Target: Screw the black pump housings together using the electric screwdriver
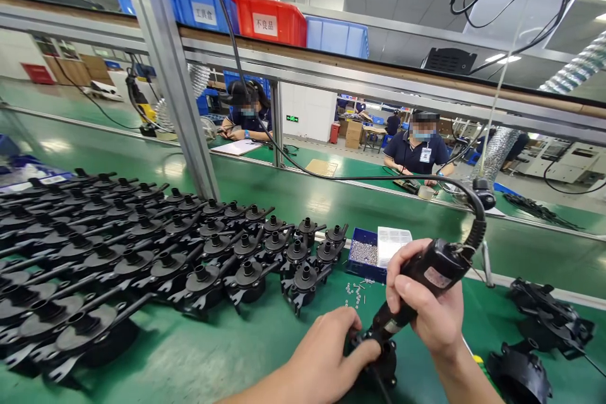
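Observation:
In the head view my right hand is wrapped round a black electric screwdriver, tilted with its tip down to the left. A thick black cord leaves its upper end. The tip meets a black plastic housing on the green bench, partly covered by my hands. My left hand grips this housing, thumb and fingers on either side of the screwdriver's nose. The exact contact point of the tip is hidden. Small loose screws and nuts lie just beyond my left hand.
Rows of similar black housings cover the left of the bench. A blue bin of small metal parts stands behind my hands. More black parts sit at right. Overhead a shelf carries a red bin. Two people work across the bench.

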Demonstrator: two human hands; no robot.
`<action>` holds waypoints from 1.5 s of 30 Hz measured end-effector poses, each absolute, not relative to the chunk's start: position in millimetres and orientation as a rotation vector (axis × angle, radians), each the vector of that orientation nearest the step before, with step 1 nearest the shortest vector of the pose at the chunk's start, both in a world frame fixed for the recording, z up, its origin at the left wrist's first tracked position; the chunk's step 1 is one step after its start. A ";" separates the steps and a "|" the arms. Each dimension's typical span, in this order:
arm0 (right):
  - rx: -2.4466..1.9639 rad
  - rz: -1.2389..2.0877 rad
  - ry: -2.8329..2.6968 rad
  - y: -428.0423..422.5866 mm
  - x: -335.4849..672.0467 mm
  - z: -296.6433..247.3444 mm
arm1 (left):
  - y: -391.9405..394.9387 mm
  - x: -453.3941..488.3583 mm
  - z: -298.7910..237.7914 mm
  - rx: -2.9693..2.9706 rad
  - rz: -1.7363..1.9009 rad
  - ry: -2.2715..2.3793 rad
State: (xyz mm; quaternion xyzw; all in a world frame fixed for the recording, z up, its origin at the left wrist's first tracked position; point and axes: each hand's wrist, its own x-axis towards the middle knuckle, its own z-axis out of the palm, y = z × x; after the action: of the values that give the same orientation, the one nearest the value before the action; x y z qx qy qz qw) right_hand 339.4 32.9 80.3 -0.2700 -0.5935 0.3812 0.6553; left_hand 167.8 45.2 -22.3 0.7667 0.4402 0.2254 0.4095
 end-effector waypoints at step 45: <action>-0.568 1.158 -1.399 34.7 329.6 75.6 | 63.3 179.6 -51.8 1.420 0.367 0.984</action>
State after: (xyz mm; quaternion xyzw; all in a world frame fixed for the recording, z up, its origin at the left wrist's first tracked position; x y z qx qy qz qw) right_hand 329.6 34.7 75.6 -0.2432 -0.5986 0.4955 0.5806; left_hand 179.6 63.3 -51.8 0.6214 0.4306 0.1605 0.6346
